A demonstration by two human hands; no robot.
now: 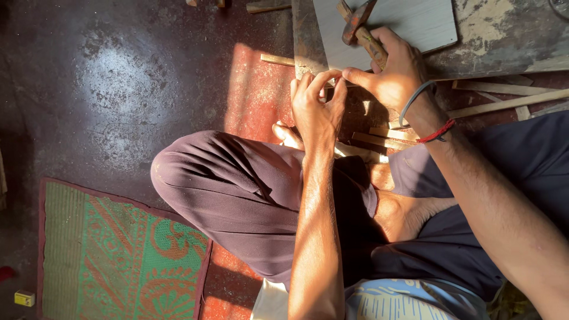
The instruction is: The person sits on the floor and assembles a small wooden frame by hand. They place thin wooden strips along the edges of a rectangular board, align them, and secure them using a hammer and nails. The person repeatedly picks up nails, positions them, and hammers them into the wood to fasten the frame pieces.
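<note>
Gripping a hammer (363, 31), right hand (394, 71); left hand (317, 106) pinching just beside.

Hammer (363, 31) in right hand (391, 74)

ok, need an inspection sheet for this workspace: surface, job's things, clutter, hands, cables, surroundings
surface: dark stained floor, part sunlit; person sits cross-legged on it.
job's things: hammer, wooden handle, over a grey board; whether a nail sits between the fingertips cannot be told.
clutter: wood strips lying beside and under the hands; worn slab under the board.
hands: right hand grips the hammer handle; left hand pinches at the board's edge, fingertips together.
cables: nothing seen.
surroundings: green and orange mat on the floor; small yellow box beside it.
</note>
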